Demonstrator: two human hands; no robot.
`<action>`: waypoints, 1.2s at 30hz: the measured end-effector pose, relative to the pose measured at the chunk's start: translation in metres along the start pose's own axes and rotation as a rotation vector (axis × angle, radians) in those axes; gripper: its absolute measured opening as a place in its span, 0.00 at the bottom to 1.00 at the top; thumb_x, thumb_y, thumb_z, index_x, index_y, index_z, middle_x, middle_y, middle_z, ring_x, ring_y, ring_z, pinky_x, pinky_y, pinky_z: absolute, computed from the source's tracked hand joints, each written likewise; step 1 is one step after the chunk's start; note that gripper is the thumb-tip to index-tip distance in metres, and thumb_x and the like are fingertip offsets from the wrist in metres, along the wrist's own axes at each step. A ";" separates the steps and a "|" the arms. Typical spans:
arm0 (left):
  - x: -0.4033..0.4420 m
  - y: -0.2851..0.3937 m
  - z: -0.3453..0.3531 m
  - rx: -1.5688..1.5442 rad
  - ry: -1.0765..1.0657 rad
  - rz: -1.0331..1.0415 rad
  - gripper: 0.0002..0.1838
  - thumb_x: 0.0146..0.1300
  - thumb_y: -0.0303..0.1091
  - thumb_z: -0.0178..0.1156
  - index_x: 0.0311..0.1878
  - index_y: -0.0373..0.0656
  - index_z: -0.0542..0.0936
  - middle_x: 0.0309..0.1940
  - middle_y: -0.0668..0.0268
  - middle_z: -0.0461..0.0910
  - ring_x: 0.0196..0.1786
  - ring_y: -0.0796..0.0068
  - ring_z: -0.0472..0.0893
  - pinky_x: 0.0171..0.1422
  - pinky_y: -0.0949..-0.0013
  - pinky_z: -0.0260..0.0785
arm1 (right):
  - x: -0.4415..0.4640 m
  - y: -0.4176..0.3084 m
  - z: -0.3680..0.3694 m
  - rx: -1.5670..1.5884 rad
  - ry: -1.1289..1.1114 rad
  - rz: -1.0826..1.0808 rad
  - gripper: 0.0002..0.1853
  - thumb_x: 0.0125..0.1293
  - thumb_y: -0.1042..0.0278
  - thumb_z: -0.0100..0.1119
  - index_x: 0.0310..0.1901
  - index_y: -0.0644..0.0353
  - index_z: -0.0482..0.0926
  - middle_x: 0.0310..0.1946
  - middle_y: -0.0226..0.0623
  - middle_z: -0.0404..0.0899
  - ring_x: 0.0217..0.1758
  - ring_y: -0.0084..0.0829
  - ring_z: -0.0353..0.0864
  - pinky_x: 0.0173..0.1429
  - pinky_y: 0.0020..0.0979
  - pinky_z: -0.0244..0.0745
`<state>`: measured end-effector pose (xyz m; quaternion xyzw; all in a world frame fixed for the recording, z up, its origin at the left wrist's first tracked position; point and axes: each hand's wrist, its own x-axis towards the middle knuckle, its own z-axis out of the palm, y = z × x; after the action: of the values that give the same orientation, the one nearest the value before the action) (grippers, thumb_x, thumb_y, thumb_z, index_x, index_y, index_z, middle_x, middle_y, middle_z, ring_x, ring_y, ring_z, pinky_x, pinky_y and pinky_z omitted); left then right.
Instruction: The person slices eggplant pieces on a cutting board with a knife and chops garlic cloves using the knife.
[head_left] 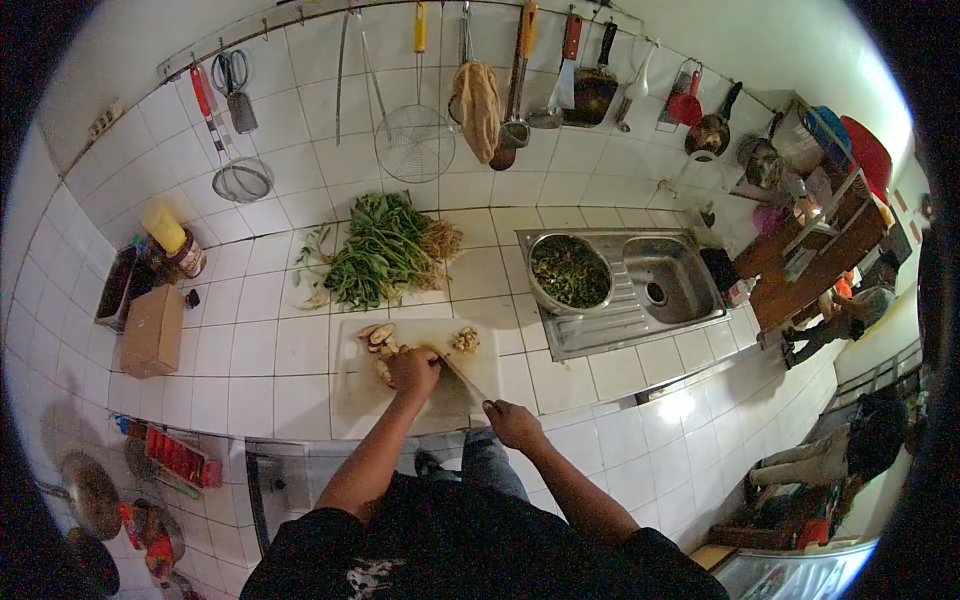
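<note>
On the white cutting board [350, 395], my left hand [415, 370] is closed with its fingertips pressed down beside the blade. What it pinches is hidden under the fingers. My right hand [515, 423] grips the handle of a kitchen knife [465, 378], whose blade slants across the board to my left fingertips. Several brown-skinned, pale-fleshed pieces [378, 338], perhaps a root or mushrooms, lie left of my left hand. A small heap of pale chopped bits [465, 340] sits past the blade, near the board's far right corner.
Behind the board lies a pile of leafy greens [385, 250] with roots. To the right, a metal bowl of chopped greens [570, 272] stands beside the sink [660, 275]. A cardboard box [153, 332] is at left. Utensils hang on the wall; other people are at far right.
</note>
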<state>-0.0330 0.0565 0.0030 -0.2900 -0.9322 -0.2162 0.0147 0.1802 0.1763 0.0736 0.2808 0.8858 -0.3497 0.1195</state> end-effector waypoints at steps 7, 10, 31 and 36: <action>-0.008 0.008 -0.018 0.072 0.015 0.020 0.10 0.48 0.40 0.71 0.35 0.57 0.89 0.33 0.60 0.84 0.47 0.61 0.79 0.56 0.51 0.67 | 0.006 0.014 0.006 0.122 -0.056 0.004 0.30 0.75 0.43 0.40 0.43 0.68 0.80 0.40 0.61 0.81 0.48 0.61 0.79 0.55 0.53 0.71; -0.006 0.004 -0.018 0.020 -0.046 -0.042 0.10 0.47 0.39 0.71 0.36 0.55 0.89 0.34 0.58 0.84 0.48 0.59 0.79 0.55 0.54 0.71 | -0.009 0.012 0.001 0.097 -0.010 -0.123 0.30 0.75 0.43 0.41 0.42 0.68 0.79 0.38 0.61 0.81 0.47 0.61 0.79 0.54 0.51 0.71; -0.009 0.002 -0.018 0.040 -0.009 -0.014 0.09 0.46 0.39 0.68 0.33 0.56 0.89 0.34 0.64 0.86 0.48 0.61 0.79 0.59 0.48 0.62 | -0.006 0.012 0.009 0.115 -0.051 0.005 0.31 0.75 0.43 0.40 0.46 0.69 0.79 0.43 0.63 0.80 0.51 0.63 0.77 0.58 0.51 0.70; -0.015 0.009 -0.024 0.008 -0.013 -0.047 0.11 0.47 0.38 0.70 0.37 0.57 0.89 0.35 0.63 0.86 0.51 0.59 0.78 0.61 0.46 0.61 | -0.005 0.007 0.014 0.057 -0.004 -0.083 0.29 0.75 0.44 0.39 0.45 0.67 0.78 0.41 0.63 0.80 0.50 0.63 0.77 0.56 0.53 0.70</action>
<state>-0.0179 0.0450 0.0262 -0.2693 -0.9397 -0.2107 0.0049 0.1883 0.1685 0.0616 0.2465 0.8861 -0.3799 0.0984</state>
